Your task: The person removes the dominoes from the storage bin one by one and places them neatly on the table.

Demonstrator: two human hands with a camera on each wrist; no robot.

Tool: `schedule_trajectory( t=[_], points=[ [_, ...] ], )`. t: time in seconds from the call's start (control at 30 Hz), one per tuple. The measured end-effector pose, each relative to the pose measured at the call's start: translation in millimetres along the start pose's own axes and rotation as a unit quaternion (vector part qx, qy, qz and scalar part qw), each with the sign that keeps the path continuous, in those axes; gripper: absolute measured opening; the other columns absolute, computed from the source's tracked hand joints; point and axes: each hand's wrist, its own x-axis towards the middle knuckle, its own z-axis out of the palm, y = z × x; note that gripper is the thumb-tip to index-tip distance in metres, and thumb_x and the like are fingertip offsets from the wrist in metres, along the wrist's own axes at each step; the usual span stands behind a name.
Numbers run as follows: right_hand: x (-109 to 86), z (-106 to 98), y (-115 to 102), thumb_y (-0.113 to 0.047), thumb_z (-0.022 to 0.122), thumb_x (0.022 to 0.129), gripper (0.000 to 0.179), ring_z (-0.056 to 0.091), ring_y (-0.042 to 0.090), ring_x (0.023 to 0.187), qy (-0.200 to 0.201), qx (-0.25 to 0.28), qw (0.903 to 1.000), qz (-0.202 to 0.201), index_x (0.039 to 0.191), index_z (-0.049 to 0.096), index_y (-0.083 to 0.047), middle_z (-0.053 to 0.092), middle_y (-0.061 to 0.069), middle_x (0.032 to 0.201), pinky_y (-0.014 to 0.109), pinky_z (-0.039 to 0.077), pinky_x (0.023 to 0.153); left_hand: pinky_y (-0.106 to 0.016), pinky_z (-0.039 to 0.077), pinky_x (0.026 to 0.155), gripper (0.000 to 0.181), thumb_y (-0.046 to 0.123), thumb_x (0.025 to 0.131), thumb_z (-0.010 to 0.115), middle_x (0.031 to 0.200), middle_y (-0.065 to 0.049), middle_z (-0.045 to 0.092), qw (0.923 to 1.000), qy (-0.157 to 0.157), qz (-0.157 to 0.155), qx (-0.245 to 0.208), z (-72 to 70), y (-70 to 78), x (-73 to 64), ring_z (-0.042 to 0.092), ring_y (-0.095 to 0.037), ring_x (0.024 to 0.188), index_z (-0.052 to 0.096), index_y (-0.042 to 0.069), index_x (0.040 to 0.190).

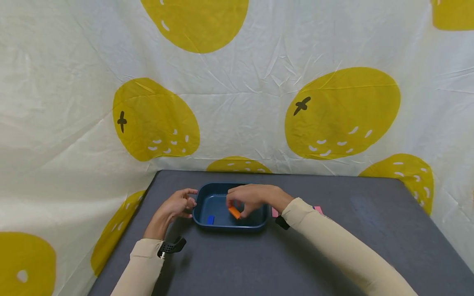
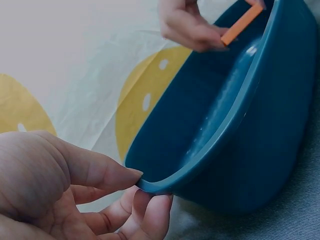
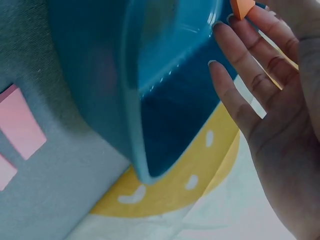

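Note:
A dark blue rectangular basin with rounded corners stands on the table. My left hand is at its left end; in the left wrist view the thumb and fingers pinch the basin's rim. Over the inside of the basin, my right hand holds an orange block between thumb and fingertips. The same orange block shows as a thin bar in the left wrist view. A small blue block lies on the basin floor near the front left.
Pink blocks lie on the grey table to the right of the basin, partly hidden by the right forearm in the head view. A white curtain with yellow fruit prints hangs behind the table and along its left side.

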Motion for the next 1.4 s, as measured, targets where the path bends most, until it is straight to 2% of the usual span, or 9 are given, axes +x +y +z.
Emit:
schedule_trajectory(
  t=[0.3,0.5,0.97,1.4],
  points=[
    [-25.6,-2,6,-0.022,0.082,0.085,0.037,0.063,0.012,0.103,0.033,0.034,0.9989,0.005,0.117,0.062,-0.023,0.056,-0.011,0.114,0.026,0.053,0.090,-0.036,0.057,0.064,0.054,-0.009,0.092,0.049,0.106,-0.017,0.057,1.0000,0.003,-0.003,-0.004,0.3,-2.5,3.7,0.057,-0.030,0.091,0.046,0.002,0.145],
    [-41.8,-4,7,-0.021,0.081,0.086,0.036,0.063,0.016,0.105,0.048,0.041,0.9979,0.013,0.116,0.062,-0.024,0.056,-0.011,0.115,0.030,0.053,0.091,-0.037,0.058,0.064,0.054,-0.008,0.093,0.049,0.108,-0.018,0.057,0.9999,0.009,-0.005,0.001,-0.3,-2.2,4.2,0.057,-0.029,0.091,0.047,0.003,0.146],
    [-80.8,-4,15,-0.030,0.080,0.088,0.039,0.061,0.017,0.106,0.064,0.035,0.9953,0.063,0.122,0.062,-0.023,0.056,-0.010,0.118,0.030,0.052,0.091,-0.039,0.058,0.066,0.054,-0.007,0.094,0.048,0.115,-0.021,0.057,1.0000,0.004,-0.006,0.004,-0.8,-1.0,-0.1,0.057,-0.031,0.096,0.045,0.003,0.147],
    [-119.6,5,33,-0.019,0.080,0.087,0.036,0.062,0.020,0.102,0.096,0.036,0.9902,0.095,0.119,0.064,-0.020,0.058,-0.008,0.114,0.036,0.054,0.089,-0.038,0.058,0.066,0.053,-0.007,0.095,0.048,0.113,-0.021,0.056,1.0000,0.005,-0.006,0.004,0.7,-0.5,-1.4,0.057,-0.030,0.093,0.045,0.002,0.147]
  ],
)
